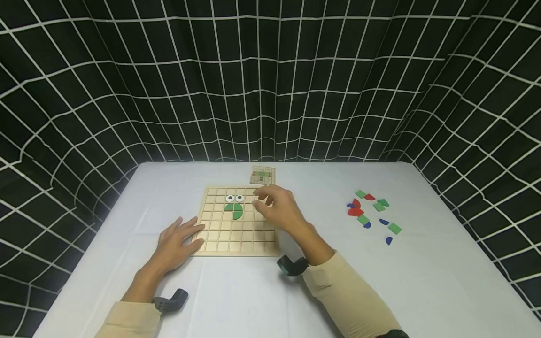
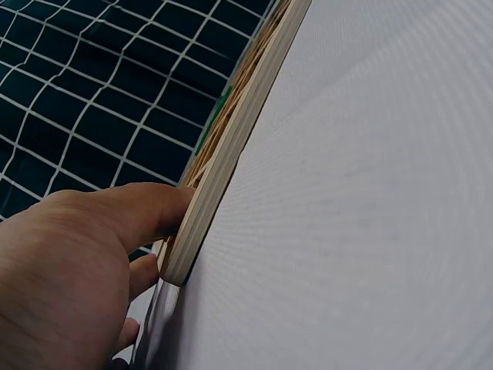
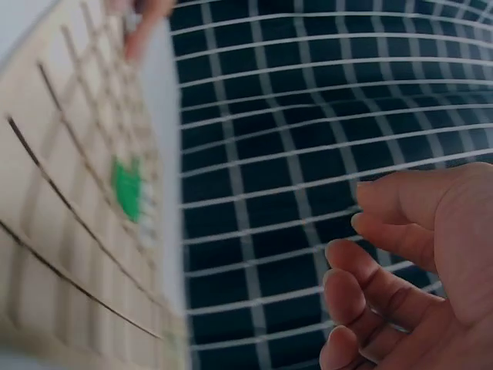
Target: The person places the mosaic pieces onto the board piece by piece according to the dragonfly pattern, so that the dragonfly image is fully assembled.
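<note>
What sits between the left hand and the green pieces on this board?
Only bare squares of the wooden board lie between the left hand and the green pieces; the head view shows this.

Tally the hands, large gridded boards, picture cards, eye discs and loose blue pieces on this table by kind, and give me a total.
Hands: 2
Large gridded board: 1
Picture card: 1
Eye discs: 2
Loose blue pieces: 4
Total: 10
</note>
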`<action>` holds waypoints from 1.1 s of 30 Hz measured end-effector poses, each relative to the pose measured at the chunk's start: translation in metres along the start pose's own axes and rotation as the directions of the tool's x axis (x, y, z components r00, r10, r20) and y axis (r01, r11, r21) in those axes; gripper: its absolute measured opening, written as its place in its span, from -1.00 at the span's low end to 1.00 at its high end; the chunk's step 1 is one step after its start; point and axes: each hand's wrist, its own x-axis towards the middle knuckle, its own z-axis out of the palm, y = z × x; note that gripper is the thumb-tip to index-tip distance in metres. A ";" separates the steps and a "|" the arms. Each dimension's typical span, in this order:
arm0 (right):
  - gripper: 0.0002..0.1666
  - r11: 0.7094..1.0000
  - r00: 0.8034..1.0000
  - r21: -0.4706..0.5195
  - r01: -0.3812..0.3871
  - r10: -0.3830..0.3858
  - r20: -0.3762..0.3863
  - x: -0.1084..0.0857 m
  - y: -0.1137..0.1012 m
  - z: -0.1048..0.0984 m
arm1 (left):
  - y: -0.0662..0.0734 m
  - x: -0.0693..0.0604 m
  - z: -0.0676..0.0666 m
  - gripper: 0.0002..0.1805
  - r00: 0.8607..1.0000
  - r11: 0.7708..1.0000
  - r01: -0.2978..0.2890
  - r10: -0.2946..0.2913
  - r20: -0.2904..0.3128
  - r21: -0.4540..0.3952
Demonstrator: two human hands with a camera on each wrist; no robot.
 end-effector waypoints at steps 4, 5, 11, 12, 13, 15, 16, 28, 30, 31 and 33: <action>-0.76 0.997 0.995 -0.044 0.064 -0.067 -0.076 -0.009 -0.002 -0.031 | 0.000 0.000 0.000 -0.53 1.000 1.000 0.012 -0.012 0.003 0.001; -0.76 0.996 0.994 -0.062 0.064 -0.069 -0.089 -0.012 -0.003 -0.038 | 0.000 -0.001 0.000 -0.53 1.000 1.000 0.014 -0.014 0.003 0.001; -0.75 0.990 0.987 -0.129 0.062 -0.080 -0.141 -0.027 0.000 -0.073 | 0.000 0.000 0.000 -0.53 1.000 1.000 0.007 -0.007 0.001 0.002; -0.75 0.989 0.985 -0.130 0.070 -0.089 -0.148 -0.030 0.001 -0.078 | 0.000 0.000 0.000 -0.53 1.000 1.000 0.004 -0.004 0.001 0.001; -0.75 0.988 0.983 -0.133 0.080 -0.100 -0.155 -0.032 0.002 -0.083 | 0.000 0.000 0.000 -0.53 1.000 1.000 0.001 -0.001 0.001 0.000; -0.74 0.985 0.977 -0.138 0.100 -0.123 -0.172 -0.035 0.007 -0.093 | 0.000 0.000 0.000 -0.53 1.000 1.000 -0.005 0.005 0.000 0.000; -0.74 0.984 0.974 -0.140 0.112 -0.137 -0.183 -0.037 0.010 -0.098 | 0.000 0.001 0.000 -0.53 1.000 1.000 -0.007 0.007 0.000 0.001; -0.70 0.987 0.941 -0.152 0.049 -0.097 -0.324 -0.051 0.053 -0.145 | 0.000 -0.001 0.002 -0.54 1.000 1.000 0.010 -0.010 -0.002 0.013; -0.71 0.988 0.939 -0.155 -0.001 -0.052 -0.339 -0.055 0.060 -0.152 | 0.000 -0.001 0.002 -0.54 1.000 1.000 0.008 -0.008 -0.002 0.011; -0.71 0.987 0.939 -0.160 -0.030 -0.027 -0.343 -0.057 0.064 -0.155 | 0.000 -0.001 0.002 -0.54 1.000 1.000 0.004 -0.004 -0.003 0.009; -0.72 0.986 0.937 -0.152 -0.074 0.016 -0.349 -0.060 0.074 -0.163 | 0.001 -0.001 0.001 -0.54 1.000 1.000 -0.002 0.002 -0.006 0.003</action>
